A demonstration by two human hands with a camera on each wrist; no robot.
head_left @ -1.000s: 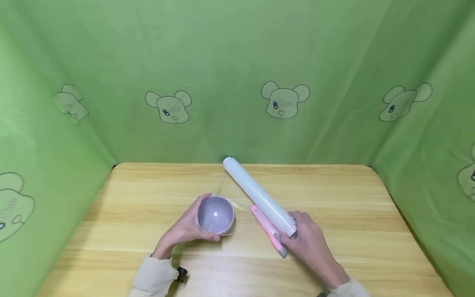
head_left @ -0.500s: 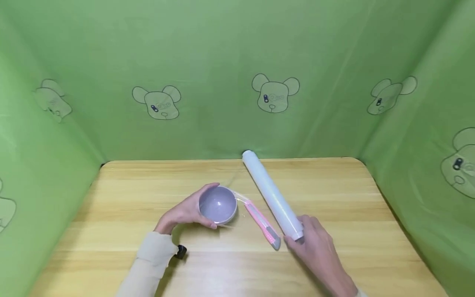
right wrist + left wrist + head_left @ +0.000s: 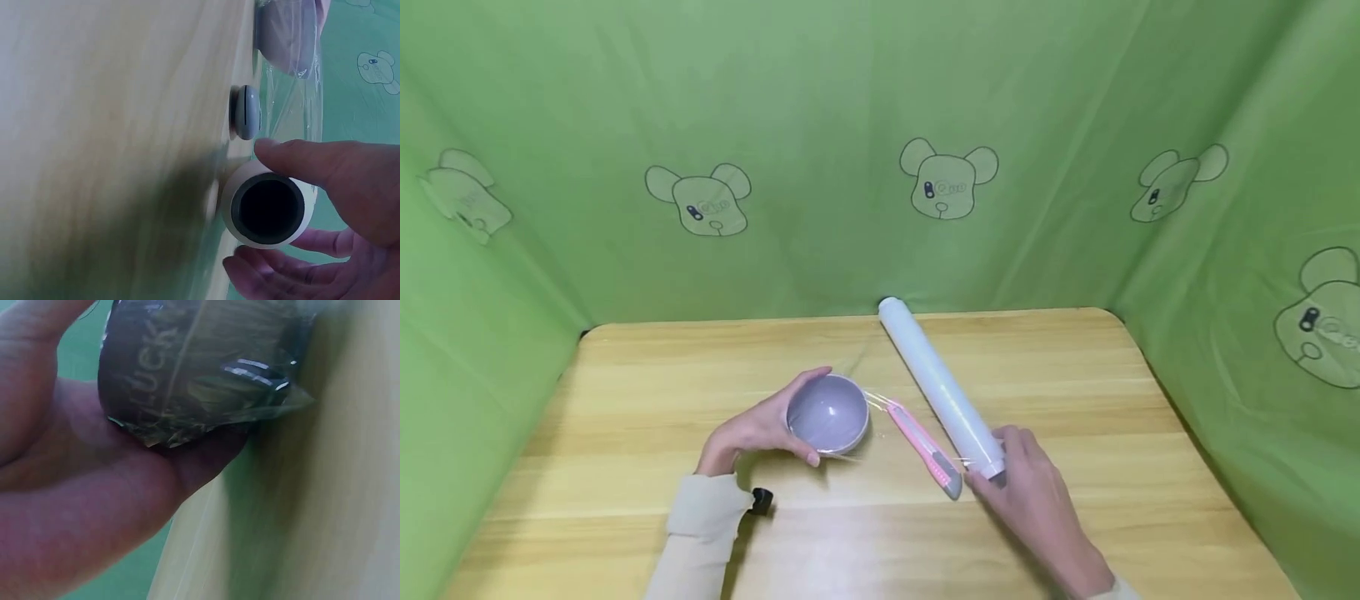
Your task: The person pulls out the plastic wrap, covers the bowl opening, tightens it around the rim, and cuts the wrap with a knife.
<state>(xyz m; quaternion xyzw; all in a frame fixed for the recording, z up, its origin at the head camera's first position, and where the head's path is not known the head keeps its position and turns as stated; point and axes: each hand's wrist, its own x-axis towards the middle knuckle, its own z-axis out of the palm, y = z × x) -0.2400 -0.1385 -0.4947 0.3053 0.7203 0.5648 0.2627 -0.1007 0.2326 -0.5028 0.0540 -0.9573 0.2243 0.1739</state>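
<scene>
My left hand holds a small lilac bowl between thumb and fingers, tilted toward the head camera. Clear film covers it; in the left wrist view the film lies wrinkled over lettering on the bowl's side. A long white roll of cling film lies diagonally to the right. My right hand grips its near end, thumb on one side and fingers on the other. In the right wrist view, a clear sheet of film spans from roll to bowl. Between them lies a pink and grey utility knife.
The wooden table has rounded back corners. Green curtains printed with bear heads stand behind it and at both sides. The roll's far end reaches the table's back edge, close to the curtain.
The roll has shifted right, away from the bowl, and now lies apart from the utility knife. My left hand still holds the bowl. The head view has shifted somewhat.
</scene>
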